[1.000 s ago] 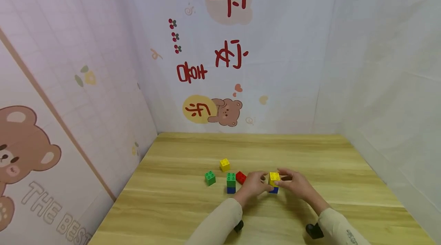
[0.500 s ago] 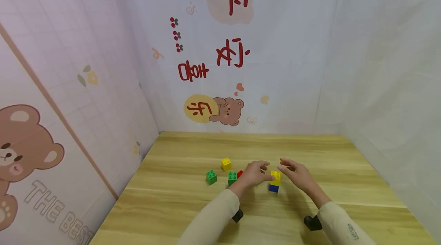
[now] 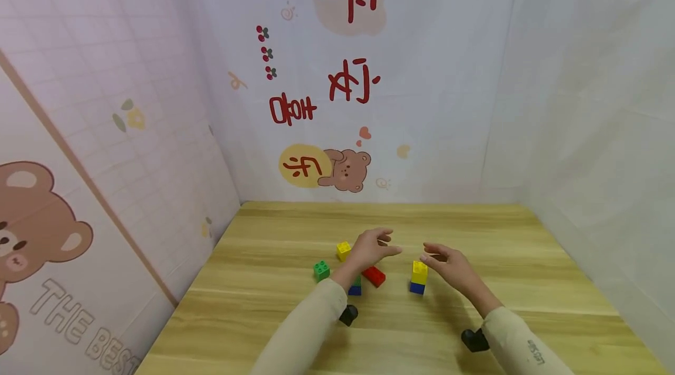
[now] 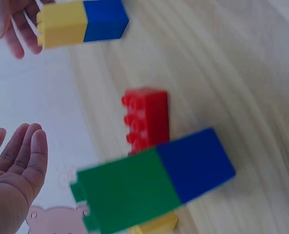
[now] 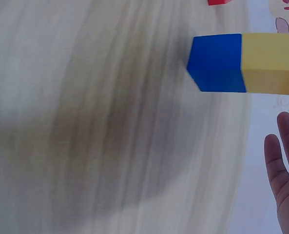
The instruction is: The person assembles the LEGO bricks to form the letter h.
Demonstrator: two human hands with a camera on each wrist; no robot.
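A yellow block point(image 3: 419, 270) sits on a blue block point(image 3: 418, 288), making an upright stack on the wooden table. My right hand point(image 3: 452, 266) hovers just right of this stack, fingers relaxed and holding nothing. Over on the left, my left hand point(image 3: 371, 249) is raised above a red brick point(image 3: 374, 276), also with nothing in it. Beneath the left wrist stands a second stack, a green block point(image 4: 129, 190) on a blue block point(image 4: 198, 165); the forearm covers much of it in the head view.
Left of the left hand lie a single yellow block point(image 3: 343, 250) and a single green block point(image 3: 321, 270). The wooden table point(image 3: 490, 234) meets printed cloth walls at the back and sides. Black wrist mounts point(image 3: 474, 340) hang below both forearms.
Both hands have come off the yellow and blue stack, which stays in place. My left hand has moved left and away, over the red brick; my right hand has lifted slightly.
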